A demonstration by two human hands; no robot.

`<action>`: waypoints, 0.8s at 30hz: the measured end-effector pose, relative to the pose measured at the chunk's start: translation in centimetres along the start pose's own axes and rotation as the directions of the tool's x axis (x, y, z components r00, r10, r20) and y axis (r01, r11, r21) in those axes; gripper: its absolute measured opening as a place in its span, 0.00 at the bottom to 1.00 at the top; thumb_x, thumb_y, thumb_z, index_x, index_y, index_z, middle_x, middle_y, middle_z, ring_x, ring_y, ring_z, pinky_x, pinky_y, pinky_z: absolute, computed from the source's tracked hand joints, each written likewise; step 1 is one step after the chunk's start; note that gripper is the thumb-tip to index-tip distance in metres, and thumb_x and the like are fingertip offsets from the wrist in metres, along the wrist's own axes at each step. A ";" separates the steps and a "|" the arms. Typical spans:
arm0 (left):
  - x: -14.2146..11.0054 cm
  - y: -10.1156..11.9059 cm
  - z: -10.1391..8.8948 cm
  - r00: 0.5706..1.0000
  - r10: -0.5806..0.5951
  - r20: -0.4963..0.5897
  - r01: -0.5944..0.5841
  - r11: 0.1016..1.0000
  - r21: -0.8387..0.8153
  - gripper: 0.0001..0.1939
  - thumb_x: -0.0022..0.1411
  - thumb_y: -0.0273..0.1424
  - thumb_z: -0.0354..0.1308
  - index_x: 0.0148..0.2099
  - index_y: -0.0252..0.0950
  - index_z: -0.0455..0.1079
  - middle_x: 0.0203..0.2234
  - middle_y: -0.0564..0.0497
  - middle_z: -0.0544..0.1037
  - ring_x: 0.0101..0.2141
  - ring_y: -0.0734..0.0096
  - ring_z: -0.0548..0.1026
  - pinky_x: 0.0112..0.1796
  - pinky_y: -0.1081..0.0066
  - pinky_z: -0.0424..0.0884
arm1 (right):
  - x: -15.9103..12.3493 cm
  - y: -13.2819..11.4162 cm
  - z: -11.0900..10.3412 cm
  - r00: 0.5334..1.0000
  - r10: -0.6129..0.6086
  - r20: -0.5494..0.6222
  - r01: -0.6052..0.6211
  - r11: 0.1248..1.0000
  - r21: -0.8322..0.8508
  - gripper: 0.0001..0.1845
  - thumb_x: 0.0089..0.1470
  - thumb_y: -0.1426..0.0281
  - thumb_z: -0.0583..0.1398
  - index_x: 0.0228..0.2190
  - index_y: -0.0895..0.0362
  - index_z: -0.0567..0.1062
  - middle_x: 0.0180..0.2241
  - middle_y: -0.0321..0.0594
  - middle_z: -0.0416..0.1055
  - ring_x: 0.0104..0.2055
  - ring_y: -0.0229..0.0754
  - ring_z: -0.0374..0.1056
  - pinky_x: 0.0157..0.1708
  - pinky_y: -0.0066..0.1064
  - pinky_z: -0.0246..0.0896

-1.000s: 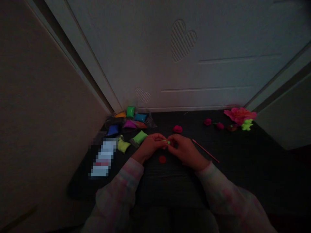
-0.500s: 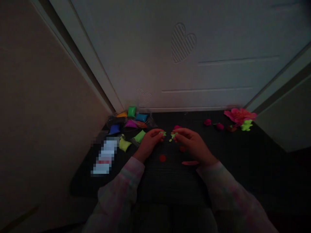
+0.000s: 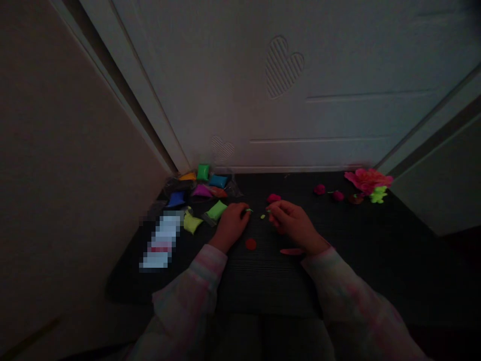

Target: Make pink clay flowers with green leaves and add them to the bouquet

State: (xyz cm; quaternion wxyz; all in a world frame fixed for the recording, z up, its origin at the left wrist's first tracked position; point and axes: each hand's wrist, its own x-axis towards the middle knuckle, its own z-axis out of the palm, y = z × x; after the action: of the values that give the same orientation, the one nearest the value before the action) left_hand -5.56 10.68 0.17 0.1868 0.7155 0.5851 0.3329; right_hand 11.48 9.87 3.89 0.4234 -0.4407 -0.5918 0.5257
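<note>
My left hand (image 3: 232, 226) is closed, pinching a small piece of light green clay (image 3: 250, 210) at its fingertips. Opposite it, my right hand (image 3: 295, 224) pinches another small bit of green clay (image 3: 268, 211), mostly covered by the fingers. Between the two hands a tiny yellow-green crumb (image 3: 263, 216) lies on the dark tabletop (image 3: 263, 281). A magenta lump (image 3: 273, 198) sits just beyond my right fingers. Nearer to me are a flat red disc (image 3: 250, 244) and a pinkish-red strip (image 3: 291, 251) by my right wrist.
At the left lie a light green clay packet (image 3: 217, 209), a yellow one (image 3: 192, 223), several other coloured packets (image 3: 203, 172) and a blurred-out pale item (image 3: 161, 243). On the right are magenta balls (image 3: 319, 189), a pink flower (image 3: 370, 179) and a yellow-green figure (image 3: 378, 194). A white door (image 3: 240, 90) stands behind.
My hands have turned and lowered slightly, and less of the green clay shows in the fingers. The yellow-green crumb, earlier close to my right fingertips, now lies apart from them.
</note>
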 end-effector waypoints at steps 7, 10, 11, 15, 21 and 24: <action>0.0 0.1 0.1 0.999 0.043 0.015 -0.044 0.997 0.058 0.05 0.54 0.26 0.54 0.34 0.36 0.69 0.29 0.51 0.73 0.31 0.70 0.71 0.35 0.69 0.67 | 0.1 0.3 0.2 1.000 -0.017 0.002 0.017 1.000 0.020 0.13 0.42 0.59 0.60 0.27 0.56 0.68 0.25 0.35 0.70 0.27 0.36 0.68 0.26 0.29 0.63; 0.0 0.0 0.2 0.999 0.032 0.001 -0.032 0.997 0.072 0.05 0.54 0.26 0.54 0.35 0.35 0.69 0.28 0.51 0.73 0.30 0.70 0.71 0.34 0.70 0.67 | 0.1 0.4 0.4 1.000 -0.026 0.003 0.026 0.999 0.023 0.16 0.48 0.58 0.55 0.34 0.56 0.68 0.33 0.40 0.72 0.31 0.36 0.70 0.32 0.31 0.65; 0.0 -0.1 0.2 1.000 0.028 -0.007 -0.027 0.997 0.076 0.06 0.54 0.26 0.54 0.36 0.35 0.69 0.28 0.51 0.73 0.30 0.70 0.71 0.34 0.69 0.67 | 0.1 0.4 0.4 1.000 -0.027 -0.001 0.027 0.999 0.019 0.16 0.49 0.57 0.53 0.34 0.56 0.67 0.34 0.40 0.72 0.30 0.35 0.70 0.32 0.31 0.65; 0.0 -0.1 0.2 1.000 0.020 -0.024 -0.018 0.996 0.087 0.07 0.56 0.28 0.53 0.38 0.35 0.69 0.30 0.50 0.75 0.32 0.69 0.71 0.35 0.69 0.67 | 0.0 0.7 0.2 1.000 -0.022 -0.017 0.021 0.999 -0.043 0.14 0.50 0.57 0.54 0.26 0.56 0.65 0.20 0.32 0.67 0.20 0.32 0.63 0.21 0.26 0.58; 0.0 -0.1 0.1 0.999 0.035 -0.007 -0.034 0.994 0.099 0.06 0.56 0.29 0.53 0.37 0.35 0.70 0.30 0.50 0.76 0.32 0.69 0.71 0.35 0.69 0.67 | 0.0 1.0 -0.1 0.996 -0.046 -0.074 0.036 0.990 -0.138 0.12 0.41 0.61 0.62 0.21 0.56 0.68 0.19 0.29 0.62 0.20 0.32 0.59 0.20 0.25 0.53; 0.1 -0.1 0.2 0.999 0.040 -0.005 -0.039 0.993 0.107 0.06 0.56 0.28 0.54 0.37 0.35 0.70 0.31 0.49 0.76 0.33 0.68 0.71 0.36 0.68 0.68 | 0.1 0.9 0.0 0.995 -0.070 -0.065 0.059 0.985 -0.161 0.10 0.44 0.63 0.60 0.30 0.55 0.73 0.25 0.34 0.69 0.27 0.37 0.64 0.26 0.28 0.58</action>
State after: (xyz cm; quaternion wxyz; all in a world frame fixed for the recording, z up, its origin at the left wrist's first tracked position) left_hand -5.51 10.80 0.01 0.1393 0.7348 0.5885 0.3072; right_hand 11.55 10.03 3.02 0.4243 -0.4718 -0.6305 0.4471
